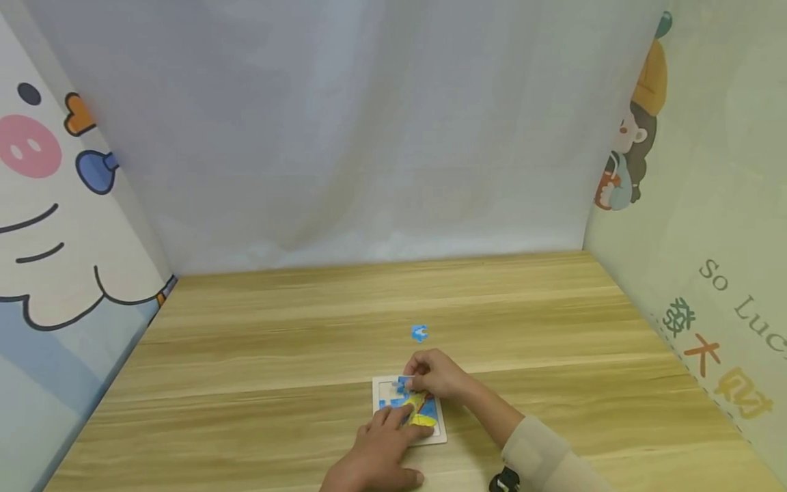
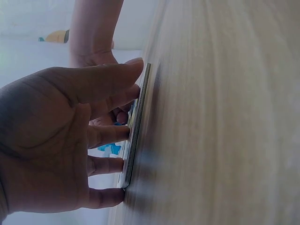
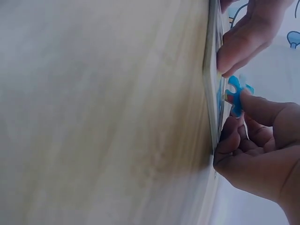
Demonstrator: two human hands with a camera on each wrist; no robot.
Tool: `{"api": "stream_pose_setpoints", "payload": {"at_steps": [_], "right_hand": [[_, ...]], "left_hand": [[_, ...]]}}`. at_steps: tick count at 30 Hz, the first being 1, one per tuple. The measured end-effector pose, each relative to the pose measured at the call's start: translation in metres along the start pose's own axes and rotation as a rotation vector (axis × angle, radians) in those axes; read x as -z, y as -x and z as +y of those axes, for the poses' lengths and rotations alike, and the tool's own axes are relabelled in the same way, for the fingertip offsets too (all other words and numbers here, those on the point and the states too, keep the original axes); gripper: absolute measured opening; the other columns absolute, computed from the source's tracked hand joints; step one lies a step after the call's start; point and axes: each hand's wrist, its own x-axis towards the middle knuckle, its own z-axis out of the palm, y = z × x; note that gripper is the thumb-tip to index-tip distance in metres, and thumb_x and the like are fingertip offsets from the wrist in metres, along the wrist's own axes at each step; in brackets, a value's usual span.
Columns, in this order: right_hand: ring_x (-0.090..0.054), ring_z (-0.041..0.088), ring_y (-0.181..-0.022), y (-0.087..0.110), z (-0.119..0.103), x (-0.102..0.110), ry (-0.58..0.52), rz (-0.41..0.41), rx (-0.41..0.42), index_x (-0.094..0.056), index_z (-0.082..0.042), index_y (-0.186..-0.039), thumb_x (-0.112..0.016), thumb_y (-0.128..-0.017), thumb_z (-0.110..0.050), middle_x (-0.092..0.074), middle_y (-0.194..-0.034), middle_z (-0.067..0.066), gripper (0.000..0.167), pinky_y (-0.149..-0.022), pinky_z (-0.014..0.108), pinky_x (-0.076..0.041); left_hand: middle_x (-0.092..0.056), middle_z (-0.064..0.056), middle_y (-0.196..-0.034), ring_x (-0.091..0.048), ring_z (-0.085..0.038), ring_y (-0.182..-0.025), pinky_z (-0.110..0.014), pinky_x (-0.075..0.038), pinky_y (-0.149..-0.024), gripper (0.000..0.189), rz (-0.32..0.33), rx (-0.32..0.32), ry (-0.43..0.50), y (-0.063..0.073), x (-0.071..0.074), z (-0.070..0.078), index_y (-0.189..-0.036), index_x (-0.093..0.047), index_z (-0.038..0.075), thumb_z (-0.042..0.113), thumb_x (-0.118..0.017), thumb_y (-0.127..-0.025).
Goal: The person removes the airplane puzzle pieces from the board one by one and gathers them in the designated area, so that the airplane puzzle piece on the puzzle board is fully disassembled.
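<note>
A small jigsaw puzzle with a pale frame point(image 1: 440, 436) lies on the table, partly filled with blue and yellow pieces. Its upper left part shows bare backing. My left hand point(image 1: 384, 444) is spread over the lower left of the puzzle, straight fingertips resting on it. At the upper right edge, my right hand point(image 1: 441, 374) pinches a blue puzzle piece point(image 3: 237, 96) between thumb and fingers. The right wrist view shows that piece tilted up, close over the board point(image 3: 211, 84). My left palm point(image 2: 42, 136) fills much of the left wrist view.
Beyond the puzzle, a loose blue puzzle piece point(image 1: 419, 333) lies on the wooden table point(image 1: 246, 355). A grey-white curtain point(image 1: 344, 137) hangs behind the table's far edge. Printed cartoon panels stand along both sides.
</note>
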Motion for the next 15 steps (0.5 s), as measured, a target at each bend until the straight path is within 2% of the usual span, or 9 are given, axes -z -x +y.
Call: {"api": "stream_pose_setpoints", "payload": {"at_steps": [7,15], "right_hand": [[-0.05,0.014,-0.068,0.0012,-0.0004,0.0012,0.082,-0.029,0.046,-0.06,-0.002,-0.086,-0.064,-0.084,0.0,-0.056,-0.077,0.001,0.005,-0.056,0.025,-0.043],[-0.051,0.015,-0.067,0.0047,-0.0017,0.0026,0.019,-0.019,0.015,-0.059,-0.001,-0.088,-0.063,-0.085,-0.001,-0.056,-0.079,0.003,0.004,-0.054,0.026,-0.045]], "left_hand": [[-0.031,-0.005,-0.144,-0.023,-0.035,-0.13,-0.06,-0.027,-0.095,0.055,-0.005,-0.005,0.001,0.0003,-0.0002,0.0006,-0.128,-0.056,0.029,0.035,-0.073,-0.076],[-0.03,-0.006,-0.145,-0.021,-0.039,-0.131,-0.063,-0.025,-0.096,0.055,-0.011,0.006,0.013,0.0003,0.0,0.0017,-0.129,-0.056,0.029,0.036,-0.073,-0.076]]}}
